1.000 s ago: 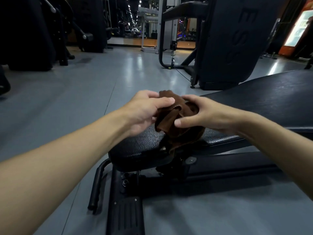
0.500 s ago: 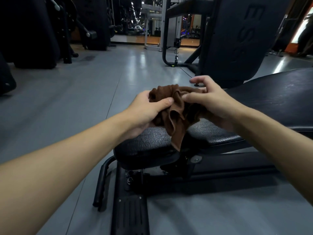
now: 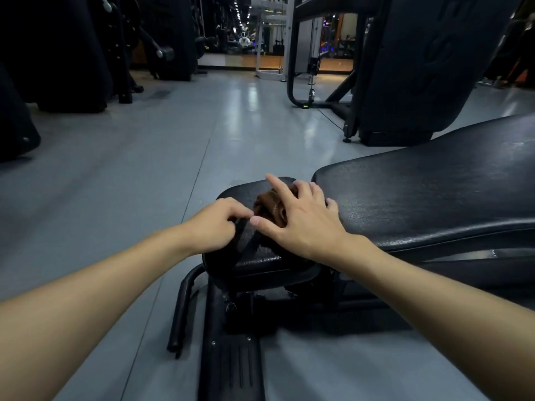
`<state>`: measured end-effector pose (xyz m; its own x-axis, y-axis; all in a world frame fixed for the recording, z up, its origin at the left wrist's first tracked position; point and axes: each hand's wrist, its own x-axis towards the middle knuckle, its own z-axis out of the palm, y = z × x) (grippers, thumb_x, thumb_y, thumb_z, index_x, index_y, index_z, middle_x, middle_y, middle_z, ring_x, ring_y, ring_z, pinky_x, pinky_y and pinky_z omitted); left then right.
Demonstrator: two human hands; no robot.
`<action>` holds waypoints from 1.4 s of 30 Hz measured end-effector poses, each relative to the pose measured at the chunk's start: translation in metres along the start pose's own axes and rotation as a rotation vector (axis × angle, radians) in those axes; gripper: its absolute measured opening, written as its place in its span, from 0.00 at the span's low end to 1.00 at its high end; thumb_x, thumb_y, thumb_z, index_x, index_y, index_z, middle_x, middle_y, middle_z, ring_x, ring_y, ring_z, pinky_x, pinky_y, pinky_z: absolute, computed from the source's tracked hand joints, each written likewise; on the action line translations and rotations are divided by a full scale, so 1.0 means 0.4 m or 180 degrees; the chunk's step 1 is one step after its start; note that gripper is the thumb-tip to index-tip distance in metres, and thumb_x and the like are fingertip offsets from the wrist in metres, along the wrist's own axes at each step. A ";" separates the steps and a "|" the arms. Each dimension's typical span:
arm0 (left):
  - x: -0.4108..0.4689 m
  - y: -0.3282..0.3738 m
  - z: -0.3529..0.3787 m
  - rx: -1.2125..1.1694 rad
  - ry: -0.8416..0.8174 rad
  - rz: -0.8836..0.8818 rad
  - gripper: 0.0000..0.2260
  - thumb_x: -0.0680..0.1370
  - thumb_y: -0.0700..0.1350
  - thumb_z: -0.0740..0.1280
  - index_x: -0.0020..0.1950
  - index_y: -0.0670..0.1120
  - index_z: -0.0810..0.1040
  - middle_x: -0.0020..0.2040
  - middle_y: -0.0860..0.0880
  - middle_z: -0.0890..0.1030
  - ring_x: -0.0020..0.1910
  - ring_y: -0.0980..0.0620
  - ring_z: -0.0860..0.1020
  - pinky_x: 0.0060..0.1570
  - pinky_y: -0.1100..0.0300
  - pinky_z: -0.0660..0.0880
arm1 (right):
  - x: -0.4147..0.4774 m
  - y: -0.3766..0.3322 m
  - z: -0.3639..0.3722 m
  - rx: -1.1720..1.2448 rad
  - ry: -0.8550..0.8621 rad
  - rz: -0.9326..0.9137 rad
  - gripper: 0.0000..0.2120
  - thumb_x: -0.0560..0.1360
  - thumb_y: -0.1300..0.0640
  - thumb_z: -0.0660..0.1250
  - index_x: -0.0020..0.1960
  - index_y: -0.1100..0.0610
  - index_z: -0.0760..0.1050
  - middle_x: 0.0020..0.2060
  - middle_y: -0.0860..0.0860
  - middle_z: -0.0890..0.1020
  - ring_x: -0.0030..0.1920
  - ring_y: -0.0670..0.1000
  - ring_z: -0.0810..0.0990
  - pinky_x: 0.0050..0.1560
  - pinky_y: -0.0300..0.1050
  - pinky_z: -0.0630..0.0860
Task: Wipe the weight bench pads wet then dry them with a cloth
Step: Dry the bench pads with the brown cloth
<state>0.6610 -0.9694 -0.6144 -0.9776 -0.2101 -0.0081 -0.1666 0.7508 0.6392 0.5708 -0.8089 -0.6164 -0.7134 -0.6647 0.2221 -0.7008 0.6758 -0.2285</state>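
Curls left hand (image 3: 220,225) fingers beside cloth (image 3: 267,205), grip unclear. Presses cloth, lifted and bunched a moment ago, down onto near seat pad (image 3: 260,260) under spread right hand (image 3: 302,224). Looks set for wiping strokes toward far back pad (image 3: 428,198).

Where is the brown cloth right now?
Head view, centre: the brown cloth sits bunched on the small seat pad, under the right hand, beside the left hand.

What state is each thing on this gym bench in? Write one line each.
Small black textured seat pad: partly covered; wetness unclear.
Crumpled brown cloth: bunched on that pad.
Long black back pad: uncovered.
Right hand: spread, pressing the cloth.
Left hand: fingers curled beside the cloth; grip unclear.
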 end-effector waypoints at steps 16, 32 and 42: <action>-0.018 -0.090 -0.013 0.0991 -0.0451 0.0232 0.46 0.62 0.82 0.53 0.76 0.62 0.59 0.78 0.54 0.56 0.77 0.55 0.53 0.75 0.48 0.56 | -0.113 0.054 0.011 0.0345 0.0072 -0.0752 0.22 0.75 0.40 0.57 0.68 0.42 0.67 0.69 0.51 0.65 0.70 0.59 0.61 0.69 0.60 0.66; -0.051 -0.153 0.001 0.1498 -0.0458 0.0721 0.50 0.64 0.76 0.66 0.79 0.63 0.45 0.81 0.58 0.44 0.79 0.58 0.41 0.77 0.56 0.48 | 0.333 0.062 0.073 0.0020 -0.0539 0.0111 0.22 0.74 0.41 0.57 0.68 0.42 0.67 0.65 0.58 0.66 0.69 0.68 0.61 0.71 0.65 0.59; -0.062 -0.140 0.001 0.1323 -0.0249 0.0612 0.53 0.60 0.74 0.72 0.77 0.52 0.55 0.79 0.57 0.51 0.77 0.59 0.49 0.76 0.56 0.55 | 0.133 0.038 0.030 -0.0211 -0.0310 -0.0567 0.28 0.69 0.40 0.52 0.66 0.43 0.70 0.63 0.51 0.71 0.67 0.60 0.65 0.62 0.59 0.68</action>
<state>0.6944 -1.0062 -0.6504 -0.9999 -0.0066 0.0124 -0.0030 0.9622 0.2725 0.5222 -0.8376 -0.6194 -0.5768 -0.8011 0.1599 -0.8168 0.5621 -0.1303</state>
